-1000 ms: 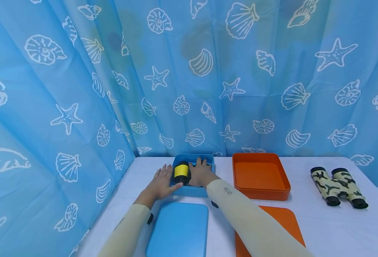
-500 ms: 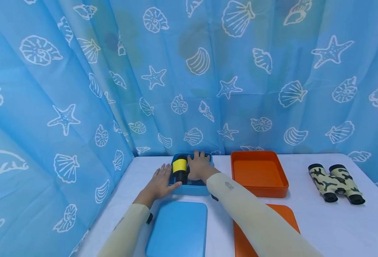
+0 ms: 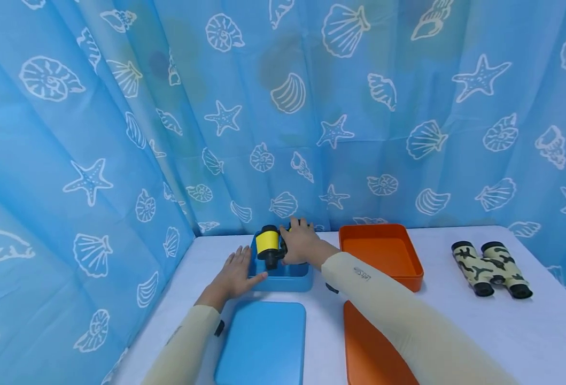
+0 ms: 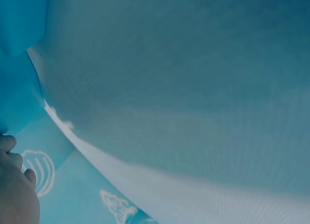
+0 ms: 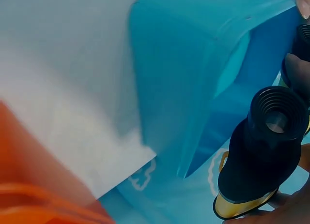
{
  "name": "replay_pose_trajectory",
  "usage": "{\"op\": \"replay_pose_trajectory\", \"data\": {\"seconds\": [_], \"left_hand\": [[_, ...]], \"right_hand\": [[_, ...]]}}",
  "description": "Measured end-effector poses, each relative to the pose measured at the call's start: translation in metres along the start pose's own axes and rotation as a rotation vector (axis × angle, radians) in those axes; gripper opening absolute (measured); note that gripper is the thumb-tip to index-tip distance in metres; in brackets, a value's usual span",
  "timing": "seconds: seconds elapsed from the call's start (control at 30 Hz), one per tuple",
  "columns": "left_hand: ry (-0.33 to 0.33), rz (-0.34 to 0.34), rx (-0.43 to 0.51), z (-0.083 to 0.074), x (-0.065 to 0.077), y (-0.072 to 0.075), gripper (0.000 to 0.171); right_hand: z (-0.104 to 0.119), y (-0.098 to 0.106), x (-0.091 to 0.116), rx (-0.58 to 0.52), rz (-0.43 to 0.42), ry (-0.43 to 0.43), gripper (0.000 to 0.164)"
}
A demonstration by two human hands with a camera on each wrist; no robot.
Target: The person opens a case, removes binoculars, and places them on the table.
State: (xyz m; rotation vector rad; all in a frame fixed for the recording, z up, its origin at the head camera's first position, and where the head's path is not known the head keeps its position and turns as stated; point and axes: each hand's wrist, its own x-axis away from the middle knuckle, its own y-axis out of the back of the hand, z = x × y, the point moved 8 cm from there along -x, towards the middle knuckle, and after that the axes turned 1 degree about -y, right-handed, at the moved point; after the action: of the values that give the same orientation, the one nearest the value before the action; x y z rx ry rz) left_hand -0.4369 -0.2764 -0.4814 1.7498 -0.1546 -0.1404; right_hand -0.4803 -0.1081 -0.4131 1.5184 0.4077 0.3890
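My right hand [image 3: 303, 246] grips black-and-yellow binoculars [image 3: 267, 244], fingers and thumb round the middle. They rise over the blue box [image 3: 283, 284], above its floor. From the right wrist view, a black eyepiece and a yellow barrel end of the binoculars [image 5: 264, 161] show beside the box's open rim, with part of the hand at the edge. My left hand [image 3: 234, 275] lies along the box's left side, fingers straight and thumb out at the near corner. Only a bit of the left hand [image 4: 17, 190] enters the left wrist view.
A blue lid [image 3: 263, 342] lies in front of the blue box. To the right stands an open orange box [image 3: 381, 248], its orange lid [image 3: 371, 353] partly under my right forearm. Camouflage binoculars [image 3: 491, 270] lie at the far right. A blue shell-print curtain [image 3: 335, 176] hangs behind the table.
My right hand has lifted the black-and-yellow binoculars from inside the blue box to above it. The left hand stays at the box's side. The head view has shifted slightly.
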Motion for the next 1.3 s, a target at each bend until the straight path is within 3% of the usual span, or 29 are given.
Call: {"op": "replay_pose_trajectory", "data": {"seconds": [0.27, 0.57, 0.87, 1.3], "left_hand": [[0.016, -0.009, 0.007, -0.001, 0.001, -0.002, 0.1], [-0.02, -0.027, 0.02, -0.003, 0.001, -0.003, 0.099], [-0.058, -0.049, 0.019, -0.003, 0.004, 0.0, 0.099], [-0.066, -0.05, 0.021, -0.005, 0.005, 0.0, 0.099]], "right_hand": [[-0.028, -0.001, 0.026, 0.001, 0.004, 0.022, 0.102], [-0.066, -0.002, 0.062, 0.035, 0.0, 0.024, 0.102], [-0.107, 0.007, 0.097, 0.0, -0.014, -0.03, 0.105], [-0.156, 0.01, 0.145, -0.027, -0.06, -0.027, 0.108]]}}
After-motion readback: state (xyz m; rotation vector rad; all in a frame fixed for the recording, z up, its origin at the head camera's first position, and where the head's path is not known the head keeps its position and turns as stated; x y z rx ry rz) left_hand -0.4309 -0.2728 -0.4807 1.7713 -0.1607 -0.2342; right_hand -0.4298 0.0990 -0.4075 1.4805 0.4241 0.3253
